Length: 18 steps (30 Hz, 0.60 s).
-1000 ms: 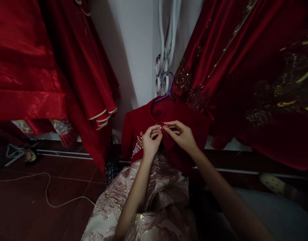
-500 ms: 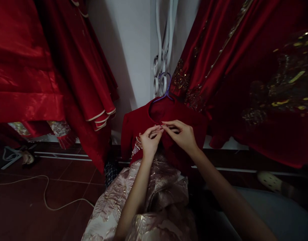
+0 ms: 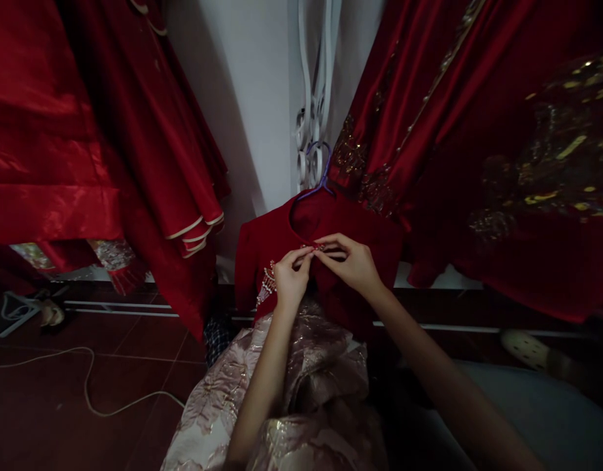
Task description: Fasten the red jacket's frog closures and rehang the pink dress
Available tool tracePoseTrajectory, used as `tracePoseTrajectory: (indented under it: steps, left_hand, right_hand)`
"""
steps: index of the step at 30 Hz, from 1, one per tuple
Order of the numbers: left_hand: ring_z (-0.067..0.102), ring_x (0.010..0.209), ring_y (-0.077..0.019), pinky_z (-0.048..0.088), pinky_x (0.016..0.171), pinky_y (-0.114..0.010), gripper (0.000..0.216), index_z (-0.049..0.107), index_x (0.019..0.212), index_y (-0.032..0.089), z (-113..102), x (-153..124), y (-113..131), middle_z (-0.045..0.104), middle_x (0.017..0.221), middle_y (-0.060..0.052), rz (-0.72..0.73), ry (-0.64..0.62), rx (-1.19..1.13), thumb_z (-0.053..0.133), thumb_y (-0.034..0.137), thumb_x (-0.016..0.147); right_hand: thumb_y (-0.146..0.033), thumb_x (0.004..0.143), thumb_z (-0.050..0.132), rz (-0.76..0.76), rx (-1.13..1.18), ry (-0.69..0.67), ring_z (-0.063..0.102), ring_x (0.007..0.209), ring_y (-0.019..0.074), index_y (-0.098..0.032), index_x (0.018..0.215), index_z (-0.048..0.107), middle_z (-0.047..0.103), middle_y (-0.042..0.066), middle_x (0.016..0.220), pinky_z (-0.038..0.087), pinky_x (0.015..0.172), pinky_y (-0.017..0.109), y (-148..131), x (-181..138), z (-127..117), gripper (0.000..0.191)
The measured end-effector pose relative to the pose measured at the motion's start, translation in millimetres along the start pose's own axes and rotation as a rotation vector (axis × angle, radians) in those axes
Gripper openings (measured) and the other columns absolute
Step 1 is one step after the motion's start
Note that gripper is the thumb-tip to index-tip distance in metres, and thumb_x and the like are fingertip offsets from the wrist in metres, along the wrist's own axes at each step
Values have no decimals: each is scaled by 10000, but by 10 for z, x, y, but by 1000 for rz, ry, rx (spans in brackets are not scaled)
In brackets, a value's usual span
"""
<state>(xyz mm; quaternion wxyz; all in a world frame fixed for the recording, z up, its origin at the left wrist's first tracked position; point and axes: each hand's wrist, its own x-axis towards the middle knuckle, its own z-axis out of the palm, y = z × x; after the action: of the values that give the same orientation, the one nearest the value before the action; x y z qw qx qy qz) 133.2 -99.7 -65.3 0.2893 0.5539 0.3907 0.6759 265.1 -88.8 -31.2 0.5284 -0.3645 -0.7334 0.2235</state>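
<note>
A dark red jacket [image 3: 262, 242] hangs on a purple hanger [image 3: 324, 180] in front of me. At its neckline, my left hand [image 3: 290, 278] and my right hand [image 3: 353, 261] meet, each pinching the front edge between thumb and fingers. Small shiny beads show between the fingertips; whether they are a button or trim I cannot make out. A beaded ornament [image 3: 267, 284] sits on the jacket's chest, beside my left hand. Below the jacket spreads a pale pink brocade skirt [image 3: 223, 392], under my forearms.
Red satin garments [image 3: 46, 131] hang at the left, and red gowns with gold sequins [image 3: 551, 163] at the right. A white scrolled metal stand [image 3: 309, 124] rises behind the hanger. A cable [image 3: 88, 386] crosses the tiled floor. A pale clog [image 3: 524, 350] shows at right.
The view has shifted slightly. Both hands keep their pinch at the neckline, the fingertips moving only a little.
</note>
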Motion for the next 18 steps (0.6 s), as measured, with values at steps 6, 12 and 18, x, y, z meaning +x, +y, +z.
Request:
tracePoseTrajectory:
  steps: [6,12,18]
  left_hand:
    - [635,846,-147,487,832,-296,166,706,892,257,-93,49,45,689,920,-27,170,-55,247,575,269,791]
    - [603,811,-143,474,791,-281,145,708,848,227,-115,167,54,673,852,-29,215,-123,375,582,261,784]
    - [555,836,-133,462,777,-262,158,604,920,179,57,193,-17,592,913,-49,244,-133,402,529,140,787]
  right_hand:
    - [-262,652,657,27,41,-11,603,799,140,-204,894,488,587,12,849,552,693,282,57,80,6,300]
    - [-261,632,632,39,2,-49,556,738,119,-202,860,451,555,8,839,491,592,214,121,171,24,298]
    - [-272,698,557,16,-107,80,536,751,123,-198,898,430,531,28,873,467,645,239,249,217,174,249]
